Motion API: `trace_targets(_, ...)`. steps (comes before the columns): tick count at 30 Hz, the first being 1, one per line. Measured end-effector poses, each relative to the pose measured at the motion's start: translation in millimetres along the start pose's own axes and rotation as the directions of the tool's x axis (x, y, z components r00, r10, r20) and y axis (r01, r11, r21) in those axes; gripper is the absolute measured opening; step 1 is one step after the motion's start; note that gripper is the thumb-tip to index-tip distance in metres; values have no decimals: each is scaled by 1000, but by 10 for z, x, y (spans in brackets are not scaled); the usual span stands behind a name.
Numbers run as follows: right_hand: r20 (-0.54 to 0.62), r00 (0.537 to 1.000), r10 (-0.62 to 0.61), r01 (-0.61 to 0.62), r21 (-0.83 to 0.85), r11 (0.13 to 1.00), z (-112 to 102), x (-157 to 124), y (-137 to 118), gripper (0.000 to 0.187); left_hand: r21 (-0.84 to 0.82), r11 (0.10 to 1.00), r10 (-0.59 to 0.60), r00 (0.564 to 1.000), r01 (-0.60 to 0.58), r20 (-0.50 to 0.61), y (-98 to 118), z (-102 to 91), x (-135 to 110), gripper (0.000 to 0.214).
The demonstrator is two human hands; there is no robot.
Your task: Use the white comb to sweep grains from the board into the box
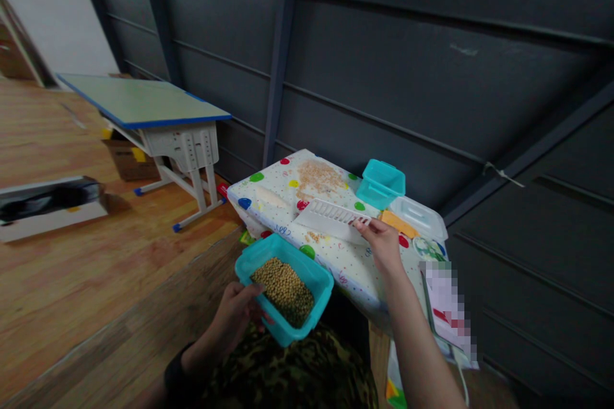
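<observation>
My left hand [240, 307] grips the near left rim of a teal plastic container [320, 273], thumb over the edge. A heap of round yellowish beans [283, 287] fills its lower part; the container is tilted, in front of the table's near edge. My right hand [378, 239] is closed on the right end of a white slotted plastic tray [330, 222], low over the tablecloth; whether it touches the cloth I cannot tell. Beyond the tray, small pale tan pieces [319, 177] lie spread on the cloth. A few loose beans [314, 237] lie near the front edge.
On the dotted tablecloth [268, 204], a second teal container [381, 184], a clear plastic lid or box [422, 217] and an orange cloth-like piece [398, 225] stand toward the right. A dark panel wall [407, 89] rises behind. Left are a desk [144, 102] and an open box [52, 208].
</observation>
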State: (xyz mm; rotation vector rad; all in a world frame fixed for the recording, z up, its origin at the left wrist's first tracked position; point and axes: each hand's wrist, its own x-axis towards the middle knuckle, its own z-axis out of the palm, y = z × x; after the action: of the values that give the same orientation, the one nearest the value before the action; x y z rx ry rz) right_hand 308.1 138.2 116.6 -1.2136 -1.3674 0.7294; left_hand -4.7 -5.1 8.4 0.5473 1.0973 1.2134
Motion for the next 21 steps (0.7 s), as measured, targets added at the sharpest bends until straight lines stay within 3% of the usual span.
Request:
trace_targets(9,17,999,28,-28,14,1000,-52,-32,30,46,-68,998,-2,1000,1,-19,-57,-11,33,52)
trace_targets(21,-50,999,-20,18,-31,999,-82,-91,36,50,-71,997,33,998,-29,51,-290,-140,161,54)
